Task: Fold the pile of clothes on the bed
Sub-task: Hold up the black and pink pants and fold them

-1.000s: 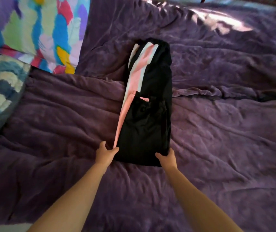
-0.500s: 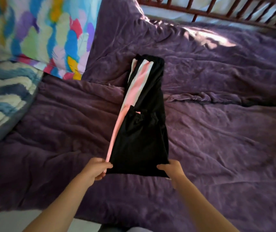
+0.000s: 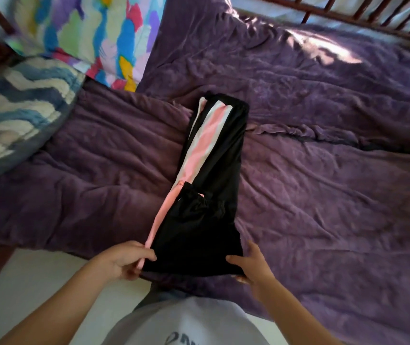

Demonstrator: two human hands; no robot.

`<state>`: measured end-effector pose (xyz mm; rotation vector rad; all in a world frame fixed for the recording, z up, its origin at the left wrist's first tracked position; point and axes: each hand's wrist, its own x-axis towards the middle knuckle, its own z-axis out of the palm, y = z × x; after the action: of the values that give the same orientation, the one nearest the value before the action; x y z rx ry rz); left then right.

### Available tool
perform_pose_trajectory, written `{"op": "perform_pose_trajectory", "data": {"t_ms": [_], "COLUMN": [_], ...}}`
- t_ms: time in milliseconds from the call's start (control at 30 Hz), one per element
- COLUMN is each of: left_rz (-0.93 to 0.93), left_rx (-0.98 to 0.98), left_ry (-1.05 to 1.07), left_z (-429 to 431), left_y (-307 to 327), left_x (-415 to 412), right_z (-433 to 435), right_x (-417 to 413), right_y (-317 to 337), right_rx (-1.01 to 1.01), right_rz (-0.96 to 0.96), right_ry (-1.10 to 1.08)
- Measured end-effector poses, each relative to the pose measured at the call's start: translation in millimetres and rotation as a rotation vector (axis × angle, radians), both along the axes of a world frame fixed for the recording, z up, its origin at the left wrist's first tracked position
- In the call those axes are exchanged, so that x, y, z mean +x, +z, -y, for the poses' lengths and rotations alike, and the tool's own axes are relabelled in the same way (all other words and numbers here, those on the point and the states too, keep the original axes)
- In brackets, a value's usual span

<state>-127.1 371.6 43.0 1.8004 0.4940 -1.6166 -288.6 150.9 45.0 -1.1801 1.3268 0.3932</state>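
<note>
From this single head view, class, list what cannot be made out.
Head view only:
Underside of the black trousers: hidden by their own cloth.
How far the left hand and right hand reach under the near hem: the cloth covers it.
Print on the grey shirt: cut by the bottom edge.
Bed rail: cut by the top edge.

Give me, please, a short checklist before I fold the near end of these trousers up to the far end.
1. Left hand pinches the near left corner of the trousers: ok.
2. Right hand pinches the near right corner: ok.
3. Legs stacked, pink stripe along the left edge: ok.
4. Purple blanket smooth where the trousers lie: not ok, a ridge runs across at the far half.
5. Lower layer free of creases: cannot tell, hidden.
6. Blue wavy pillow clear of the fold path: ok, it lies far left.
</note>
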Motion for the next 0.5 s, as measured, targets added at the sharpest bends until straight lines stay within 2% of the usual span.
{"op": "perform_pose_trajectory", "data": {"t_ms": [100, 200, 333, 433, 500], "left_rz": [-0.096, -0.119, 0.016, 0.14, 0.24], "left_rx": [-0.06, -0.102, -0.254, -0.474, -0.561], "left_ry": [0.289, 0.339, 0.383, 0.508, 0.545], "left_z": [15.4, 51.9, 138.0, 191.6, 209.1], "left_y": [14.1, 37.3, 79.6, 113.0, 113.9], "left_x": [13.5, 47.6, 133.8, 187.0, 200.8], "right_z": [17.2, 40.6, 102.5, 150.1, 170.5], "right_x": [22.6, 63.6, 148.8, 212.0, 236.1], "right_y": [17.3, 39.3, 73.1, 97.2, 96.6], "right_rx": [-0.032, -0.055, -0.146, -0.107, -0.117], "right_rz": [0.084, 0.151, 0.286, 0.448, 0.513], "right_ry": [-0.094, -0.17, -0.263, -0.379, -0.443]}}
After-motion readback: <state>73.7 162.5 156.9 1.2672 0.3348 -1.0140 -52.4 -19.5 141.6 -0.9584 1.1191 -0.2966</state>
